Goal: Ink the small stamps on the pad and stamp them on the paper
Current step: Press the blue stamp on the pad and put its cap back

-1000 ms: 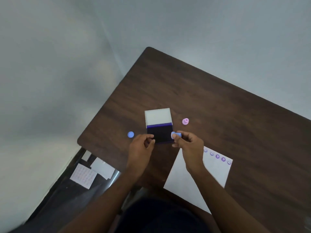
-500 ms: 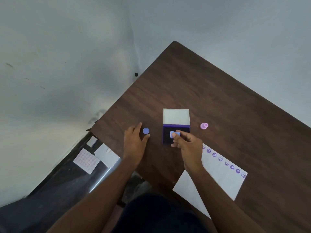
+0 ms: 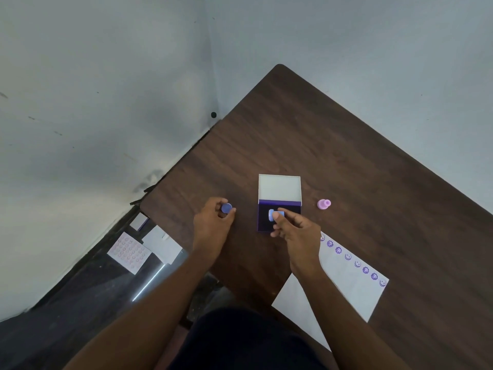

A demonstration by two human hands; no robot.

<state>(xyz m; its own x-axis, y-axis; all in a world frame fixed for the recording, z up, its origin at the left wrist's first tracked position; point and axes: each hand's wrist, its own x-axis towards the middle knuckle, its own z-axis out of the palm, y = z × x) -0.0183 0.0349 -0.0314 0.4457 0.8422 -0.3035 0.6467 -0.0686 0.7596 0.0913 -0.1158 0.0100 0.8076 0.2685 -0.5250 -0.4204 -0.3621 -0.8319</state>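
Note:
An open ink pad (image 3: 264, 224) with a white lid folded back lies on the brown table (image 3: 346, 166). My right hand (image 3: 296, 232) pinches a light blue stamp (image 3: 274, 214) held over the dark pad surface. To the left, my left hand (image 3: 212, 227) closes its fingers around a blue stamp (image 3: 226, 208) on the table. A pink stamp (image 3: 323, 204) stands right of the pad. The white paper (image 3: 344, 287) lies at the near right with a row of several purple prints along its far edge.
The table's left edge runs close to my left hand, with a grey wall behind it. On the dark floor below lie loose sheets (image 3: 162, 248), one printed with pink marks (image 3: 129, 252). A small black knob (image 3: 213, 114) sits on the wall.
My left hand has slid from beside the ink pad to the blue stamp and closed on it. My right hand moved the light blue stamp from the pad's right edge onto its surface.

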